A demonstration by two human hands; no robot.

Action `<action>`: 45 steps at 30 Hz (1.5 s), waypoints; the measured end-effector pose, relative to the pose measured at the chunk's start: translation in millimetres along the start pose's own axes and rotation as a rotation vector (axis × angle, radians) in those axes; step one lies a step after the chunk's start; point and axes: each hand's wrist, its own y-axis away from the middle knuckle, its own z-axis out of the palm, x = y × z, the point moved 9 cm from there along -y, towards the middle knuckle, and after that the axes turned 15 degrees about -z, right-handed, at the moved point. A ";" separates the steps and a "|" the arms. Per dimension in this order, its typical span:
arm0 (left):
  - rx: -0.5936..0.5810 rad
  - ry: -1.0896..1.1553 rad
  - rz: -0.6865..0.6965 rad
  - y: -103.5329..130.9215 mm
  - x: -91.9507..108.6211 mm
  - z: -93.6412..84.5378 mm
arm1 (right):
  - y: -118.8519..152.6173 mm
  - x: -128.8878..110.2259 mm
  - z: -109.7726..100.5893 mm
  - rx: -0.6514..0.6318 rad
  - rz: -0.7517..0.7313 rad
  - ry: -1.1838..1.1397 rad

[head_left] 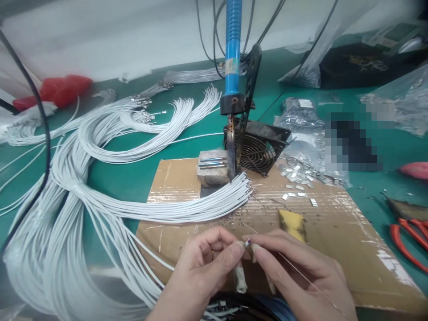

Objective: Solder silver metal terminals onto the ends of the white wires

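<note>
My left hand [214, 258] is closed, pinching the end of a white cable [247, 243] between thumb and forefinger. A fingertip of that hand wears a pale cover [240, 281]. My right hand [297, 272] is closed too, its thumb and forefinger tips right beside the cable end. Thin solder wire [310, 283] runs through the fingers of my right hand, its free end sticking out past them. Beyond both hands lies a bundle of white cables [200, 209], their stripped ends pointing right. Above those ends, a blue-handled soldering iron [233, 67] is mounted tip down.
A worn block [212, 167] with solder bars stands by the iron tip, a black fan [264, 149] behind it. Small metal pieces [297, 171] lie scattered at right. A yellow sponge [292, 225] and red-handled pliers [406, 236] are nearby. More cables [67, 214] fill the left.
</note>
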 end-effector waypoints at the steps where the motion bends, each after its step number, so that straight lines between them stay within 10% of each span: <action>1: 0.003 -0.002 0.010 0.4 0.9 0.5 | 1.0 -0.2 -0.5 0.001 -0.001 0.006; 24: 0.220 -0.153 0.146 8.2 9.4 -3.0 | 8.5 8.6 0.6 0.137 0.159 -0.102; 32: 0.590 -0.627 0.574 31.3 20.8 -3.8 | 11.2 15.0 -1.2 0.110 0.201 -0.054; 39: 0.505 -0.340 0.329 22.8 10.9 -15.5 | 11.6 15.3 -36.2 0.276 0.125 0.018; 45: 0.460 -0.179 0.215 22.3 13.5 -10.6 | 17.9 24.6 5.9 0.129 0.355 -0.199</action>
